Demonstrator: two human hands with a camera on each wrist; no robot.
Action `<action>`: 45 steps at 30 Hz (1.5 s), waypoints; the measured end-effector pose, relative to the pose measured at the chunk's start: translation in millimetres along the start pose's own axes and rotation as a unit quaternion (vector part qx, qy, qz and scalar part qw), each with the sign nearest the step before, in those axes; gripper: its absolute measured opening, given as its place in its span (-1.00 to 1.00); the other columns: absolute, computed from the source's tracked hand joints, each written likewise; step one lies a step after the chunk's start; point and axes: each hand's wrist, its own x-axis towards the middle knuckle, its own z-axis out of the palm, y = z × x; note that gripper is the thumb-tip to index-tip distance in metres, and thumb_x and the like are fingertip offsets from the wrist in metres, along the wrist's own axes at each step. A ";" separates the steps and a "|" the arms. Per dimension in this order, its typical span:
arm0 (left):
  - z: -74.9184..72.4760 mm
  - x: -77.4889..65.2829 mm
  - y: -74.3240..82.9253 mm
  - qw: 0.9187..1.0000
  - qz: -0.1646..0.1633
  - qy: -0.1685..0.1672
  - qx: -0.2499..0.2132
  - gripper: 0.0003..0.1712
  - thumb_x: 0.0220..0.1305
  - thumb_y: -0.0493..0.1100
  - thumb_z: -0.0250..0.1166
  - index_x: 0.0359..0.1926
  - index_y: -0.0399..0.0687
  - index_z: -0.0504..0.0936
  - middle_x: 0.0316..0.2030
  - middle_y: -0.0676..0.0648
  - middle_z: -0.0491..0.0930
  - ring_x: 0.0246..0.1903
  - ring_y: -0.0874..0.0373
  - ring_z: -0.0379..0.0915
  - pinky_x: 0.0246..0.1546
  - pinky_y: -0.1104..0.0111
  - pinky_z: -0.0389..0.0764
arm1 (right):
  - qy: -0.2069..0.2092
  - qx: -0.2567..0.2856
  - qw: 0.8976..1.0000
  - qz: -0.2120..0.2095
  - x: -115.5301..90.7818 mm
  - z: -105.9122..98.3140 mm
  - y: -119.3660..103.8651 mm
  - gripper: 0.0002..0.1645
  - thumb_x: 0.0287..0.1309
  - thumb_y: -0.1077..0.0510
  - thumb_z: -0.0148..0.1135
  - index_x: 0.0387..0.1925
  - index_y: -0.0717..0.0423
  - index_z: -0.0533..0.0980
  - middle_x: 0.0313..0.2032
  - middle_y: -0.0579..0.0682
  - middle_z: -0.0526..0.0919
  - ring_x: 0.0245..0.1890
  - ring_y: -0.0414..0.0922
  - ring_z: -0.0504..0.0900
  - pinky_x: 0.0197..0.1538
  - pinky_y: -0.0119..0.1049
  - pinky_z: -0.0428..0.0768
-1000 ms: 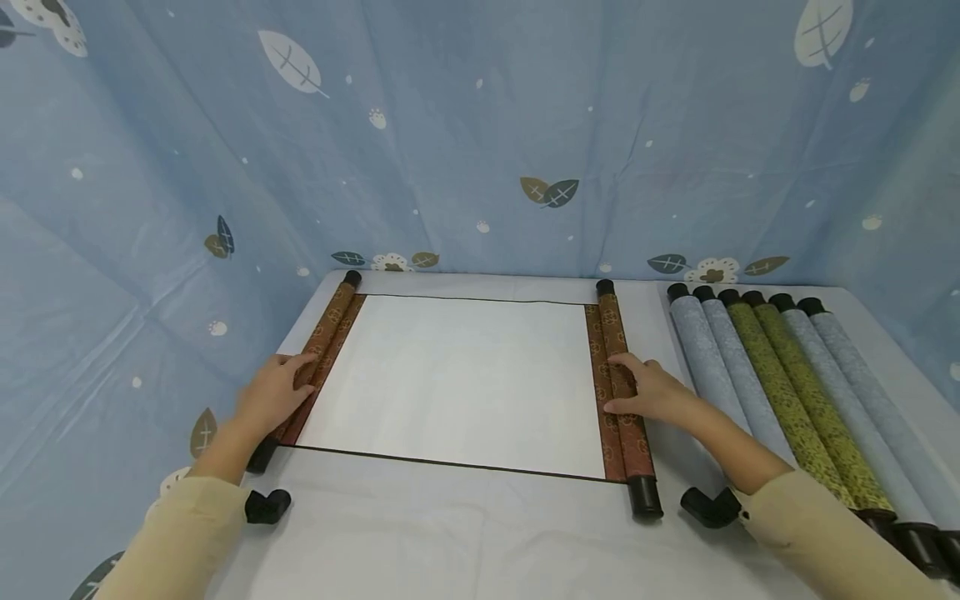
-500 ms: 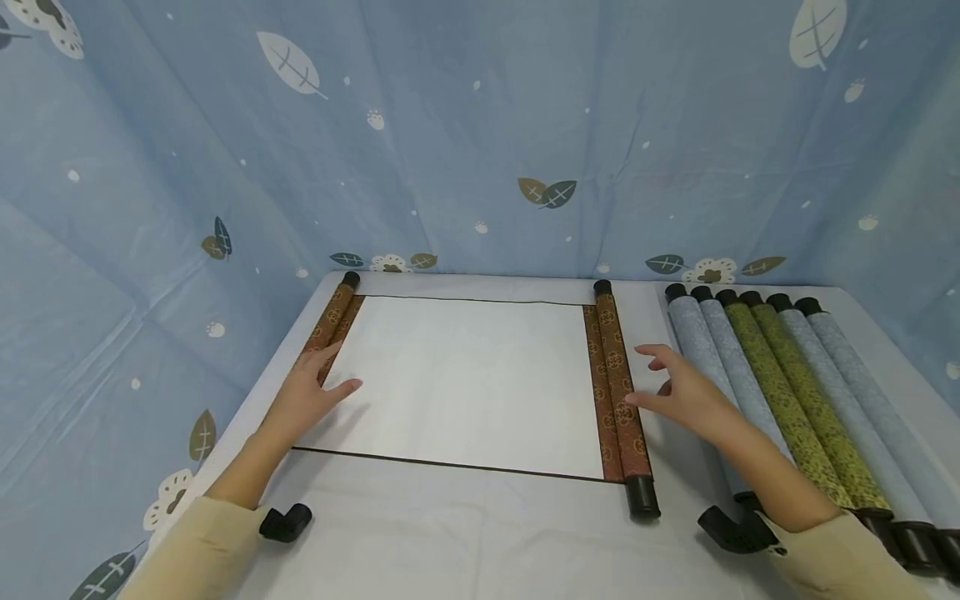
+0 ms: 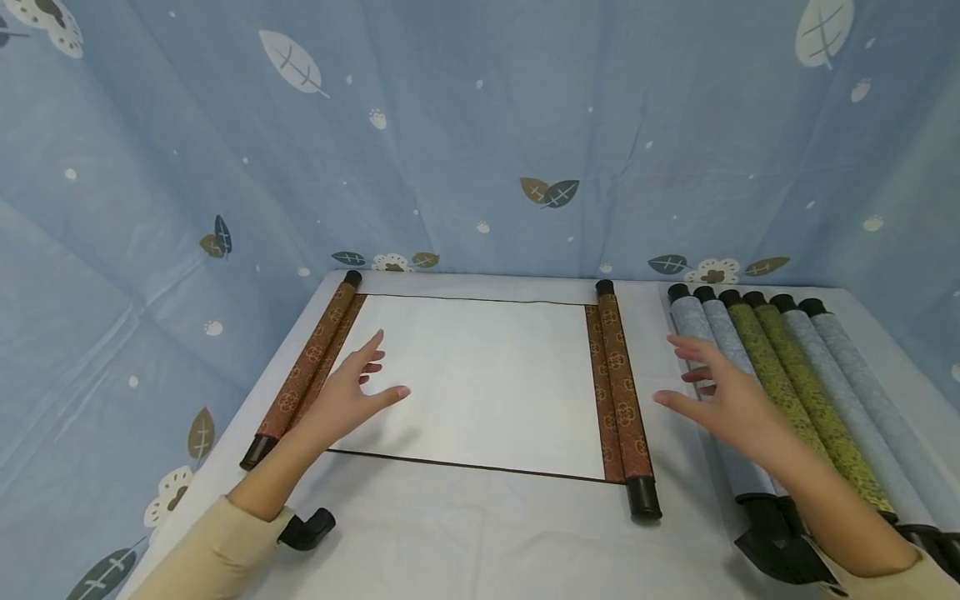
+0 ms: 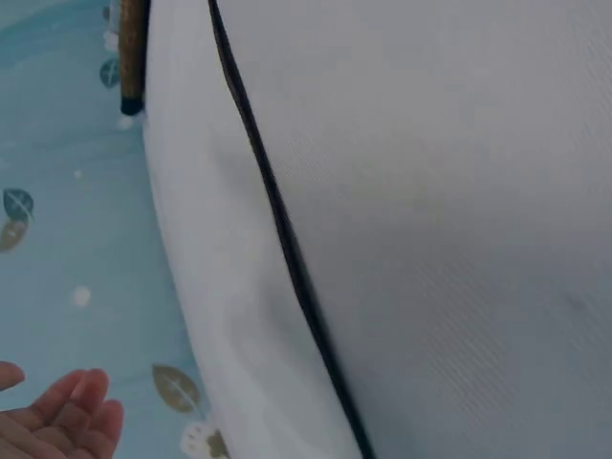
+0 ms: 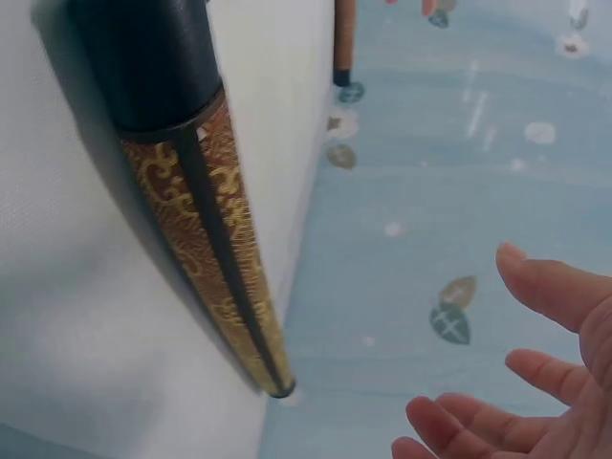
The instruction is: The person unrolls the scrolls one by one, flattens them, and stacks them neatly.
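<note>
A hanging scroll with a blank white sheet lies unrolled on the white table. Its left roller and right roller are wrapped in reddish-brown patterned cloth with black end caps. Over the sheet's left part hovers my left hand, thumb and fingers spread, holding nothing. My right hand is raised to the right of the right roller, near the rolled scrolls, fingers apart and nothing in them. In the right wrist view the brown roller shows close up, apart from my right hand.
Several rolled scrolls with black caps lie side by side at the right: light blue ones and green ones. A blue leaf-print curtain hangs behind and at the sides. The white tablecloth shows in front of the scroll.
Both hands have let go of the rollers. My left hand has moved right over the white sheet, and my right hand has moved right, away from the right roller. The scroll stays spread out.
</note>
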 end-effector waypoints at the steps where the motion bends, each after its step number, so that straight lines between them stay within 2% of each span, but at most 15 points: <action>1: 1.2 0.1 3.1 1.000 0.005 -0.004 -0.006 0.11 0.10 0.17 0.36 0.50 0.06 -0.10 0.29 -0.27 0.28 0.20 -0.19 0.30 0.09 -0.06 0.39 | 0.013 0.001 1.000 -0.005 -2.2 -0.9 0.0 -0.08 0.12 -0.02 0.33 0.41 0.07 0.09 0.23 0.37 0.30 -0.01 0.26 0.49 -0.09 0.18 0.47; 3: 2.6 -0.1 8.8 0.999 0.013 -0.014 -0.030 0.10 0.10 0.14 0.37 0.50 0.07 -0.10 0.29 -0.25 0.28 0.20 -0.17 0.30 0.12 -0.04 0.38 | 0.042 0.003 0.999 -0.014 -5.7 -2.2 0.2 -0.11 0.11 0.02 0.35 0.39 0.08 0.14 0.20 0.35 0.34 -0.04 0.22 0.51 -0.10 0.07 0.50; 6: 2.8 -0.6 18.2 0.997 0.026 -0.027 -0.067 0.07 0.12 0.08 0.38 0.49 0.09 -0.09 0.28 -0.21 0.29 0.20 -0.13 0.33 0.16 0.02 0.37 | 0.086 0.006 0.996 -0.032 -10.9 -4.2 2.1 -0.16 0.08 0.09 0.37 0.35 0.07 0.21 0.15 0.31 0.41 -0.07 -0.15 0.56 -0.07 -0.32 0.51; 8: 3.7 -1.1 25.0 0.995 0.035 -0.034 -0.085 0.06 0.13 0.05 0.38 0.49 0.11 -0.09 0.29 -0.20 0.29 0.20 -0.11 0.34 0.16 0.04 0.37 | 0.105 0.014 0.994 -0.037 -14.6 -7.0 2.8 -0.17 0.07 0.12 0.38 0.34 0.05 0.23 0.15 0.30 0.43 -0.11 -0.44 0.49 -0.13 -0.58 0.44; 10: 5.8 -1.1 31.9 0.994 0.045 -0.041 -0.096 0.06 0.13 0.04 0.38 0.49 0.16 -0.09 0.30 -0.18 0.28 0.20 -0.09 0.35 0.15 0.05 0.38 | 0.114 0.026 0.992 -0.038 -17.6 -10.1 4.1 -0.16 0.07 0.14 0.38 0.35 0.02 0.22 0.14 0.30 0.44 -0.15 -0.63 0.37 -0.17 -0.72 0.35; 14: 12.7 -0.7 45.6 0.990 0.060 -0.051 -0.116 0.07 0.12 0.04 0.39 0.48 0.28 -0.10 0.31 -0.13 0.27 0.20 -0.04 0.36 0.13 0.07 0.41 | 0.124 0.054 0.990 -0.039 -22.4 -15.2 6.8 -0.15 0.06 0.22 0.37 0.36 0.04 0.21 0.13 0.33 0.42 -0.14 -0.63 0.38 -0.17 -0.74 0.36; 17: 18.8 -1.6 56.9 0.988 0.078 -0.053 -0.120 0.07 0.09 0.04 0.40 0.48 0.31 -0.09 0.31 -0.09 0.28 0.19 0.00 0.37 0.12 0.09 0.42 | 0.129 0.059 0.989 -0.031 -26.7 -19.0 11.4 -0.14 0.06 0.24 0.37 0.37 0.01 0.20 0.13 0.24 0.42 -0.13 -0.60 0.41 -0.17 -0.73 0.37; 22: 30.4 -4.1 75.4 0.985 0.106 -0.054 -0.122 0.09 0.06 0.04 0.43 0.47 0.35 -0.09 0.30 -0.03 0.29 0.18 0.08 0.38 0.11 0.13 0.43 | 0.117 0.068 0.991 -0.006 -34.4 -31.6 23.4 -0.13 0.10 0.24 0.33 0.40 -0.05 0.15 0.07 -0.34 0.37 -0.13 -0.62 0.40 -0.24 -0.71 0.40; 24: 35.5 -4.5 81.8 0.985 0.117 -0.049 -0.120 0.11 0.05 0.03 0.44 0.47 0.36 -0.10 0.30 -0.02 0.28 0.18 0.10 0.38 0.11 0.14 0.43 | 0.118 0.067 0.991 0.005 -37.1 -36.1 27.9 -0.12 0.12 0.23 0.31 0.41 -0.07 0.13 0.02 -0.49 0.31 -0.14 -0.63 0.39 -0.27 -0.71 0.40; 25: 38.0 -4.7 85.1 0.984 0.122 -0.046 -0.119 0.12 0.05 0.02 0.44 0.47 0.37 -0.11 0.31 -0.01 0.28 0.18 0.11 0.38 0.11 0.15 0.43 | 0.121 0.064 0.991 0.010 -38.6 -38.1 30.0 -0.12 0.13 0.22 0.31 0.41 -0.07 0.12 0.01 -0.50 0.30 -0.15 -0.63 0.38 -0.27 -0.71 0.39; 28: 46.0 -4.0 94.0 0.983 0.142 -0.038 -0.113 0.15 0.03 0.00 0.46 0.47 0.38 -0.12 0.31 -0.01 0.26 0.18 0.10 0.38 0.11 0.17 0.43 | 0.131 0.043 0.990 0.031 -43.4 -42.4 35.3 -0.10 0.14 0.17 0.31 0.43 -0.11 0.09 0.05 -0.31 0.38 -0.17 -0.66 0.35 -0.30 -0.72 0.37; 30: 51.0 -2.9 99.8 0.981 0.150 -0.039 -0.114 0.16 0.02 0.00 0.47 0.47 0.40 -0.12 0.31 0.01 0.25 0.18 0.13 0.37 0.12 0.18 0.42 | 0.136 0.029 0.989 0.045 -46.6 -45.3 38.4 -0.09 0.15 0.14 0.31 0.44 -0.13 0.07 0.10 -0.07 0.41 -0.19 -0.68 0.33 -0.32 -0.72 0.34; 32: 55.1 -1.5 105.1 0.980 0.157 -0.044 -0.119 0.16 0.02 0.00 0.47 0.47 0.42 -0.13 0.31 0.03 0.24 0.19 0.15 0.36 0.12 0.20 0.42 | 0.138 0.019 0.989 0.057 -49.0 -47.6 41.0 -0.08 0.16 0.12 0.30 0.45 -0.15 0.04 0.17 0.20 0.37 -0.20 -0.70 0.30 -0.34 -0.72 0.33; 36: 61.4 1.0 115.5 0.977 0.156 -0.057 -0.132 0.17 0.01 0.00 0.47 0.46 0.46 -0.13 0.31 0.06 0.24 0.19 0.18 0.35 0.13 0.21 0.41 | 0.144 0.007 0.987 0.076 -51.2 -50.6 44.3 -0.06 0.18 0.10 0.28 0.46 -0.17 -0.01 0.22 0.44 0.27 -0.23 -0.72 0.22 -0.39 -0.71 0.31; 45: 78.1 5.8 137.7 0.971 0.154 -0.097 -0.158 0.16 0.02 0.05 0.46 0.42 0.59 -0.18 0.33 0.14 0.17 0.22 0.19 0.30 0.13 0.18 0.40 | 0.152 0.021 0.984 0.090 -55.3 -53.8 49.6 -0.06 0.20 0.12 0.25 0.47 -0.21 -0.05 0.30 0.46 0.15 -0.24 -0.71 0.22 -0.39 -0.72 0.27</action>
